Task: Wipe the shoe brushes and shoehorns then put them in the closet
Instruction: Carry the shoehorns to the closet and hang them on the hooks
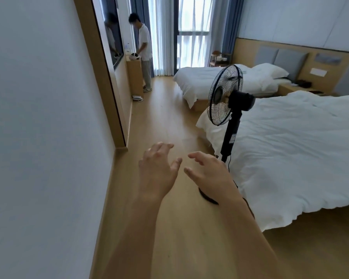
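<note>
While over the wooden floor (161, 109):
Left hand (157, 168): fingers loosely spread, empty grip.
Right hand (210, 172): likewise (holding nothing).
Fan (226, 95): beside bed (300, 150).

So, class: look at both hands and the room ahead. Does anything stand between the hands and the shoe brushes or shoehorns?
That cannot be judged: no brush, shoehorn or closet is in view. The left hand and right hand are open and hold nothing, above bare floor. A standing fan is to the right, by the bed.

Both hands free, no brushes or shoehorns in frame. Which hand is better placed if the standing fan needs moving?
Right hand, probably: it is open and nearest the standing fan pole; the left hand sits wall-side.
</note>
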`<state>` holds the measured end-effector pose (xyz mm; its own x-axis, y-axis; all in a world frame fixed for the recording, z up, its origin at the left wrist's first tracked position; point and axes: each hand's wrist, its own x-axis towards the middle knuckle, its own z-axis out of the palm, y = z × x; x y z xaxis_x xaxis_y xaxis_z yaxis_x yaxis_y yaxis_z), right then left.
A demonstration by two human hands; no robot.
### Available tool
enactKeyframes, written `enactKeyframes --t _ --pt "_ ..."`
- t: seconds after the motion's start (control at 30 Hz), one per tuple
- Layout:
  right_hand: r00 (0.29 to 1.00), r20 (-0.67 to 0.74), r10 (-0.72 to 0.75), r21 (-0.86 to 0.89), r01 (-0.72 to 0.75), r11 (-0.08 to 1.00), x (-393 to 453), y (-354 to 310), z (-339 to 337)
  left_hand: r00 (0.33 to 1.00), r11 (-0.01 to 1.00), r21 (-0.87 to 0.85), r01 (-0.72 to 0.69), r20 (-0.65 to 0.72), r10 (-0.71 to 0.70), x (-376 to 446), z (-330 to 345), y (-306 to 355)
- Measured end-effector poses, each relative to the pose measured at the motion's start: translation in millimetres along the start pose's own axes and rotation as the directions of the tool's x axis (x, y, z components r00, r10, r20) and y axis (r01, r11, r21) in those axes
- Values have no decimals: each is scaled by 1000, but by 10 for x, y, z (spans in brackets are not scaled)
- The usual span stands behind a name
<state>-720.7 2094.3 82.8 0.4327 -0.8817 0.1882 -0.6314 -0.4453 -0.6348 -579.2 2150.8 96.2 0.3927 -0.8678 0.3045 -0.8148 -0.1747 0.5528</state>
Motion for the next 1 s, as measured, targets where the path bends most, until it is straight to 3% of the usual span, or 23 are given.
enactKeyframes --t 0.43,0.73,1.0 --pt "1000 17 27 22 -27 999 1761 -27 747 1000 1000 6 12 14 -12 1678 298 -950" --pt "1000 23 -17 68 16 998 3769 186 1099 999 997 70 43 -16 -42 3537 668 -1367" --pt "993 117 -10 5 10 1000 5395 527 1204 995 989 110 94 29 -98 5015 1101 -1618"
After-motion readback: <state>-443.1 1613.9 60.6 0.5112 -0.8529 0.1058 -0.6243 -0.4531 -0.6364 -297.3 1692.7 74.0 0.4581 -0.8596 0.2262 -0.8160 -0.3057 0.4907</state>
